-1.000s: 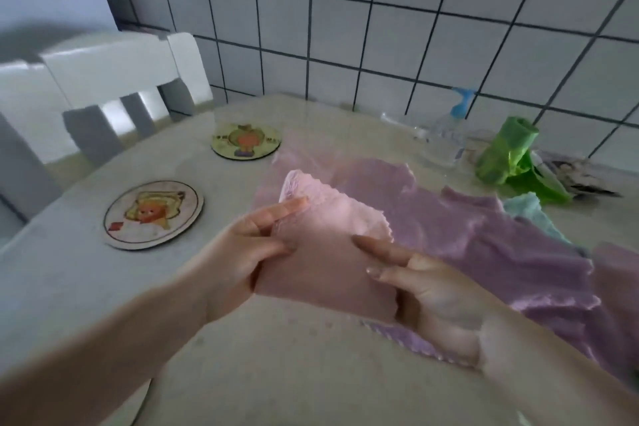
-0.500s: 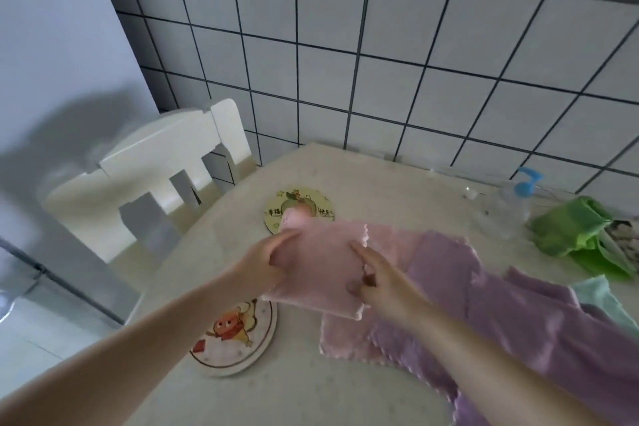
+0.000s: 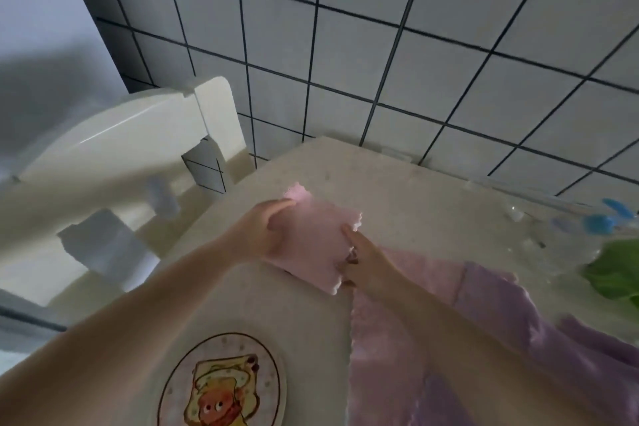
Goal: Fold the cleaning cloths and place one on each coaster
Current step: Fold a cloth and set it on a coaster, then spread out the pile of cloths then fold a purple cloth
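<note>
With your left hand (image 3: pixel 262 235) gripping the folded pink cloth (image 3: pixel 311 242) and your right hand (image 3: pixel 363 263) pinching its 3 o'clock edge (the far coaster isn't visible under it), lower it flat, centred, then release at 12 o'clock of the near coaster (image 3: pixel 221 384)

- The folded pink cloth (image 3: pixel 313 245) looked soft and fleecy, matt, with a scalloped, pinked edge.
- The lilac cloths (image 3: pixel 397 367) spread beside it had the same napped, matt pile.
- The beige stone-look tabletop (image 3: pixel 397 183) was smooth, finely speckled, with a dull sheen.
- The round printed coaster (image 3: pixel 224 387) looked smooth and faintly glossy.
- The cream chair back (image 3: pixel 138 135) was glossy, like painted wood or plastic.
- The white wall tiles (image 3: pixel 449 10) were glazed, with dark matt grout.
- The clear bottle (image 3: pixel 553 235) looked like transparent plastic, blurred.
</note>
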`<state>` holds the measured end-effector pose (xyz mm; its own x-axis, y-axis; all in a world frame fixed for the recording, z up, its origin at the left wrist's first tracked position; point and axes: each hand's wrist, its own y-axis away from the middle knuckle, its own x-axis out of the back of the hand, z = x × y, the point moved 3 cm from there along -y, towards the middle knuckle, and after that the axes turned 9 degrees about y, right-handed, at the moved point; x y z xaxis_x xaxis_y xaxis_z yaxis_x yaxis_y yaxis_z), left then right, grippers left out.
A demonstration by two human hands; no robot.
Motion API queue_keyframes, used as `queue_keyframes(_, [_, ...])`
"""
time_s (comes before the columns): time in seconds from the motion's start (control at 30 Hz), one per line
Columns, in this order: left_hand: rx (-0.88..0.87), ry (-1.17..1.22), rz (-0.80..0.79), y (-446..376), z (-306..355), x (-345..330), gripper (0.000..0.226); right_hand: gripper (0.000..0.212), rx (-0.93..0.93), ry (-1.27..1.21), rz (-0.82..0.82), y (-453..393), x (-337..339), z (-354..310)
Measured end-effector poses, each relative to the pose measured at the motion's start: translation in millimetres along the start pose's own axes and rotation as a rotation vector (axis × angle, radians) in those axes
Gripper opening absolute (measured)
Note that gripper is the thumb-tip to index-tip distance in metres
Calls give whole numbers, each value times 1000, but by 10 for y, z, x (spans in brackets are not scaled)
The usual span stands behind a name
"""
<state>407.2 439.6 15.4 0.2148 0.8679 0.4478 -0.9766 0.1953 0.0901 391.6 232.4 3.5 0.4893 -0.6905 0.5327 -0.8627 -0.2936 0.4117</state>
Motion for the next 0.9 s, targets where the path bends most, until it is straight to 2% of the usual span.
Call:
queue_keyframes(0.1, [-16,-74,7,-130,-174,-50,84,68,0,14,18,-167,-26,118])
queue_keyframes(0.23, [85,-157,17,-152,-271,-131,85,68,16,39,7,-275,-21,250])
queue_keyframes(0.3, [81,-242,61,-123,-255,-166,76,65,26,65,47,-299,2,241])
queue_keyframes(0.37, [-31,-374,139,-56,-186,-218,65,61,61,230,141,-283,38,200])
queue_keyframes(0.43, [-140,-497,154,14,-115,-333,62,62,128,497,196,-220,35,125])
queue_keyframes(0.5, [-169,-636,97,52,-157,-491,65,64,186,698,156,-179,-42,76])
queue_keyframes(0.57, [-150,-747,50,74,-246,-594,66,66,164,811,85,-166,-153,145])
queue_keyframes(0.67, [-92,-776,3,105,-382,-652,66,73,145,900,96,-166,-207,263])
queue_keyframes(0.77, [-9,-741,-49,88,-357,-644,71,69,128,918,85,-169,-190,255])
queue_keyframes(0.83, [55,-729,-104,85,-219,-609,65,66,143,896,109,-94,-140,179])
queue_keyframes(0.9, [-6,-621,-42,199,33,-554,49,65,181,787,134,121,-43,120])
